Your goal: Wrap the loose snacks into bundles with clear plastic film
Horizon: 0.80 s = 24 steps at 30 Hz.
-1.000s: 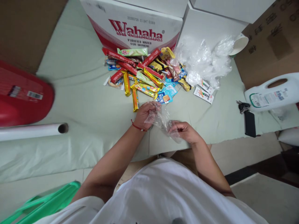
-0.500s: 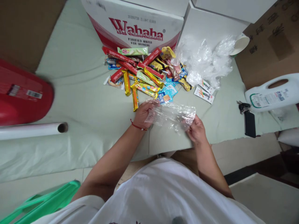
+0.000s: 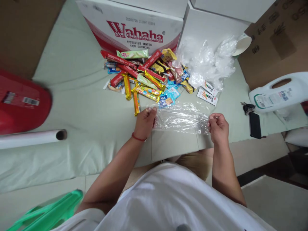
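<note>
A clear plastic bag [image 3: 181,119] is stretched sideways between my two hands, above the front edge of the cloth-covered table. My left hand [image 3: 144,122], with a red string bracelet at its wrist, pinches the bag's left end. At the other end my right hand [image 3: 218,126] grips the gathered plastic between thumb and fingers. Just beyond the bag lies a heap of wrapped snacks [image 3: 131,68] in red, yellow, green and blue packaging. Two white snack packets [image 3: 206,97] lie right of the heap. Behind them is a pile of crumpled clear bags [image 3: 204,61].
A Wahaha water carton [image 3: 137,29] stands behind the snacks. At right are a white jug [image 3: 279,93], keys [image 3: 247,108] and a black phone-like object [image 3: 254,125]. On the left sit a red container [image 3: 21,102] and a white roll [image 3: 31,138]. A green bag [image 3: 50,210] is lower left.
My right hand has moved to the right, away from my left hand. The plastic bag between them is now pulled out longer and tauter. The snack heap looks unchanged.
</note>
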Tool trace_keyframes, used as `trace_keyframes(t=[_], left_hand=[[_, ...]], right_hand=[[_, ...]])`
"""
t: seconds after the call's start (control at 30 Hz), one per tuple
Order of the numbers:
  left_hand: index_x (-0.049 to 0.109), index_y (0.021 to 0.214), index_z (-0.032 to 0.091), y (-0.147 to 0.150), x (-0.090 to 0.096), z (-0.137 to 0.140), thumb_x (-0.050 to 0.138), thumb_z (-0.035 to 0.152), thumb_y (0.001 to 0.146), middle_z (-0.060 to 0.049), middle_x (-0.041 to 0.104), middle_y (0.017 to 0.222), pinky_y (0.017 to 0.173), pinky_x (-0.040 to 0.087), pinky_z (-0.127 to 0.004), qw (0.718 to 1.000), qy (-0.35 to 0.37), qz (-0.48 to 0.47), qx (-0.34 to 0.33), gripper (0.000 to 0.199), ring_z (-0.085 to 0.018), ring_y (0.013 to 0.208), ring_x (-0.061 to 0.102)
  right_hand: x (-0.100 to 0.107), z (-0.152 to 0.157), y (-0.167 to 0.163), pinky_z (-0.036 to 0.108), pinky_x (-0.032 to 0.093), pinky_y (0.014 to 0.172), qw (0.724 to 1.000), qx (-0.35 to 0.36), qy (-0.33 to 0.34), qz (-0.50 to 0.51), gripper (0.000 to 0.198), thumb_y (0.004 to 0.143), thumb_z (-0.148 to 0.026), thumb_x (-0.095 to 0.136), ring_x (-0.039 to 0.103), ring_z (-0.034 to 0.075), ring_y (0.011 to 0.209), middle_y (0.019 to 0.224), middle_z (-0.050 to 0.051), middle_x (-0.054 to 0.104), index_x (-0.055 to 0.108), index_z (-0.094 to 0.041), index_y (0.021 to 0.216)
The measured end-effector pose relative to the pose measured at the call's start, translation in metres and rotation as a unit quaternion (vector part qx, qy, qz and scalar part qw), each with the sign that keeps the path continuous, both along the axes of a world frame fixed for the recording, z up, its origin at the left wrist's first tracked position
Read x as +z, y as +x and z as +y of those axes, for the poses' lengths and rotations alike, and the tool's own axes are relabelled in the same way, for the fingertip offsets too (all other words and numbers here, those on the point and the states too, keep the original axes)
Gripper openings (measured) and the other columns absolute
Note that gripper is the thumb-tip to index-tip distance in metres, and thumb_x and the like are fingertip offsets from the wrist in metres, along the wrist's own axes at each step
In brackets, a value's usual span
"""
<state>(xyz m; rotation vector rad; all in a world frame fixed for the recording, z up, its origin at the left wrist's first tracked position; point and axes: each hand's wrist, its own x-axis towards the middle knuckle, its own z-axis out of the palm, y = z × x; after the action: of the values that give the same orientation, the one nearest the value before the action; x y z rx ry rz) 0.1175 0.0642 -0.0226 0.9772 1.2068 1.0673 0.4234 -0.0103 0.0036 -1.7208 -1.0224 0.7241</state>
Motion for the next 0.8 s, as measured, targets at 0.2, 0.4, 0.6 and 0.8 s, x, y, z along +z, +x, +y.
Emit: trace_keyframes(t=[0.2, 0.4, 0.6, 0.8], left_hand=[[0.048, 0.071, 0.023, -0.020, 0.003, -0.026, 0.084, 0.062, 0.075, 0.009, 0.047, 0.051, 0.037, 0.025, -0.020, 0.994, -0.082, -0.060, -0.047, 0.053, -0.007, 0.039, 0.039], [0.053, 0.082, 0.022, -0.032, 0.009, -0.035, 0.093, 0.044, 0.059, 0.009, 0.055, 0.061, 0.041, 0.033, -0.018, 0.986, -0.148, -0.080, 0.005, 0.052, -0.007, 0.046, 0.049], [0.058, 0.082, 0.020, -0.031, 0.007, -0.042, 0.077, 0.046, 0.075, 0.005, 0.060, 0.060, 0.043, 0.033, -0.021, 0.996, -0.093, 0.002, -0.004, 0.032, -0.009, 0.045, 0.049], [0.064, 0.084, 0.021, -0.020, 0.004, -0.062, 0.069, 0.035, 0.077, 0.005, 0.059, 0.061, 0.051, 0.039, -0.024, 0.992, -0.051, 0.112, -0.019, 0.016, -0.012, 0.051, 0.051]], right_hand=[[0.003, 0.007, 0.004, 0.025, 0.027, 0.049, 0.997, 0.053, -0.042, 0.048, 0.030, 0.082, -0.046, 0.077, 0.036, 0.010, 0.051, 0.057, -0.008, 0.045, 0.065, -0.022, 0.093], [-0.009, 0.020, 0.010, 0.026, 0.026, 0.050, 0.996, 0.047, -0.071, -0.001, 0.031, 0.083, -0.049, 0.073, 0.032, 0.010, 0.052, 0.060, -0.007, 0.045, 0.067, -0.021, 0.092], [0.006, 0.029, -0.001, 0.033, 0.047, 0.074, 0.971, -0.003, 0.027, -0.239, 0.024, 0.089, -0.042, 0.066, 0.052, 0.015, 0.071, 0.094, 0.004, 0.065, 0.072, -0.020, 0.096], [0.010, 0.023, -0.078, 0.030, 0.044, 0.065, 0.977, 0.203, -0.006, -0.069, 0.022, 0.099, -0.043, 0.061, 0.053, 0.016, 0.067, 0.080, 0.002, 0.064, 0.071, -0.023, 0.098]])
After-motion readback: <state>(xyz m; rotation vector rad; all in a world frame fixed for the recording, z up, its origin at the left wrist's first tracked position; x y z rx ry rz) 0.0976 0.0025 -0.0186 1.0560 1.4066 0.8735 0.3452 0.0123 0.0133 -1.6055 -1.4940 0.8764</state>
